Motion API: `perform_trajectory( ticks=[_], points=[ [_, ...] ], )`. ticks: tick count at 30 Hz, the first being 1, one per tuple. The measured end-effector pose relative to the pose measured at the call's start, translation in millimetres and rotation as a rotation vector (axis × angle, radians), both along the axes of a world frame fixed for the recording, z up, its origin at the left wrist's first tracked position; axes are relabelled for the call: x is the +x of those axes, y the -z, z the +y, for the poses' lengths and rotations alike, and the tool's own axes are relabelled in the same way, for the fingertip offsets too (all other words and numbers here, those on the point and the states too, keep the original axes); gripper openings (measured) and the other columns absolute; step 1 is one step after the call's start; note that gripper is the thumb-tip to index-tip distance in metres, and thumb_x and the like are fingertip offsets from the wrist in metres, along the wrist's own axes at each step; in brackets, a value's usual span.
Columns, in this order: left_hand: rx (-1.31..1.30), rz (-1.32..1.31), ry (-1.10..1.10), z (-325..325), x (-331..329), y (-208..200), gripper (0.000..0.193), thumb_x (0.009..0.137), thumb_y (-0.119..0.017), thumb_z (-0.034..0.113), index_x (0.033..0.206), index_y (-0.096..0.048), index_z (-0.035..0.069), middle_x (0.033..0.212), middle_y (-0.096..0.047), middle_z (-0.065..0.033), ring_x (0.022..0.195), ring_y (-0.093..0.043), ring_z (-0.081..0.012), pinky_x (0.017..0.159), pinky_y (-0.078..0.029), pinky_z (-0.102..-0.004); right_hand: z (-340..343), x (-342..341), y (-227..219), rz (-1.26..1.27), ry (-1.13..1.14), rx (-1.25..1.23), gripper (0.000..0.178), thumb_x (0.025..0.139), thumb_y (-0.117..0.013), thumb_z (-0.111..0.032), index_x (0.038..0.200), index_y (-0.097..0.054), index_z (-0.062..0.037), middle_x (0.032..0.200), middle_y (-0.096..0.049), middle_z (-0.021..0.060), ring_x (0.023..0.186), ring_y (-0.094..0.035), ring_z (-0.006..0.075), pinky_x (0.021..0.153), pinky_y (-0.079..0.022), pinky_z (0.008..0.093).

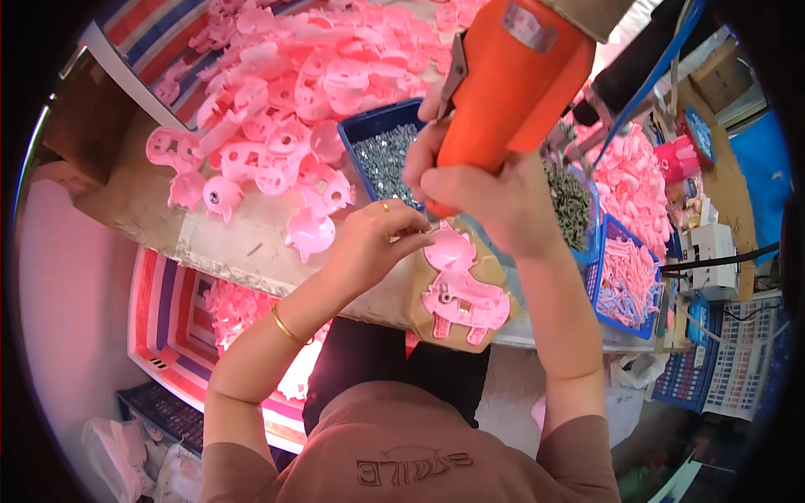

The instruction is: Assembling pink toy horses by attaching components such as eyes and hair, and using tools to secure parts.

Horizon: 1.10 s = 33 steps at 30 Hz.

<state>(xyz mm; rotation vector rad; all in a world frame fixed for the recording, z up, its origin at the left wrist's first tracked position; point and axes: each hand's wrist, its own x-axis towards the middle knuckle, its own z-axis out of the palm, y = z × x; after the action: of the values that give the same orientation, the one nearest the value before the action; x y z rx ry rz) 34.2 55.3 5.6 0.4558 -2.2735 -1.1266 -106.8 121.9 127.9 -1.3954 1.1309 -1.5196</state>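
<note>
Observed from my remote station, head view. Right hand (482, 189): grasping the orange tool (495, 101), fingers wrapped round its lower body. The tool slants, its thick end up and to the right, its narrow end down close to the left fingertips. I cannot tell whether that end touches anything.

Left hand (373, 239): fingers bent, thumb and fingertips drawn together at the head end of the pink part (478, 295). I cannot tell whether a small piece is pinched there. Ring on one finger, gold bangle (289, 327) on the forearm.

The pink part lies on the tan block (495, 268) at the near edge of the table (222, 243), rounded end away from the wearer, hollow side up.

Surroundings as I log them: blue tray (345, 144) of silver bits (386, 159) beyond the left hand; greenish bits (566, 205) right of the right hand; then a blue basket (594, 281) of pink and blue sticks (625, 281). A pile (319, 67) of pink shells covers the far left of the table
</note>
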Motion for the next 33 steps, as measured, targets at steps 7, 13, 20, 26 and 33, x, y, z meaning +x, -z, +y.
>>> perform_trajectory(
  ticks=[7,13,20,26,33],
  points=[
    [-0.334,0.090,0.025,14.3,-6.4,5.1,0.019,0.075,-0.078,0.022,0.080,-0.063,0.012,0.078,-0.060,-0.0013,0.073,-0.058,-0.0230,0.061,-0.049,-0.0378,20.1,9.1,23.2,-0.163,0.194,-0.054,0.037,0.079,-0.060,-0.001,0.114,-0.049,0.0020,0.066,-0.057,0.0067,0.051,-0.051,0.0100,0.047,-0.041,0.0230],
    [-0.332,0.114,0.058,22.6,-5.8,8.1,0.017,0.076,-0.077,0.021,0.081,-0.064,0.011,0.080,-0.060,-0.0013,0.075,-0.059,-0.0226,0.062,-0.051,-0.0363,27.7,7.4,27.3,-0.120,0.209,-0.098,0.036,0.080,-0.060,-0.004,0.113,-0.049,0.0031,0.066,-0.057,0.0065,0.051,-0.052,0.0100,0.048,-0.043,0.0229],
    [-0.324,0.090,0.093,30.0,-6.4,1.6,0.016,0.079,-0.075,0.021,0.082,-0.064,0.010,0.080,-0.060,-0.0023,0.076,-0.060,-0.0230,0.063,-0.051,-0.0367,34.8,6.4,23.6,-0.116,0.234,-0.096,0.037,0.079,-0.060,-0.005,0.113,-0.049,0.0040,0.065,-0.056,0.0057,0.051,-0.052,0.0102,0.049,-0.045,0.0235],
    [-0.330,0.074,0.146,38.3,-4.4,1.2,0.019,0.081,-0.074,0.022,0.092,-0.064,0.009,0.084,-0.060,-0.0048,0.081,-0.060,-0.0253,0.064,-0.052,-0.0382,43.7,3.6,31.5,-0.083,0.226,-0.094,0.037,0.077,-0.060,-0.003,0.112,-0.049,0.0043,0.065,-0.056,0.0056,0.051,-0.053,0.0104,0.050,-0.045,0.0239],
    [-0.385,-0.074,0.206,55.8,3.0,-11.8,0.033,0.079,-0.074,0.024,0.107,-0.064,0.010,0.096,-0.061,-0.0042,0.096,-0.060,-0.0247,0.074,-0.053,-0.0368,78.1,4.8,41.9,-0.101,0.334,0.070,0.038,0.073,-0.056,0.005,0.110,-0.049,-0.0002,0.064,-0.055,0.0055,0.047,-0.052,0.0117,0.043,-0.040,0.0240]
  ],
)
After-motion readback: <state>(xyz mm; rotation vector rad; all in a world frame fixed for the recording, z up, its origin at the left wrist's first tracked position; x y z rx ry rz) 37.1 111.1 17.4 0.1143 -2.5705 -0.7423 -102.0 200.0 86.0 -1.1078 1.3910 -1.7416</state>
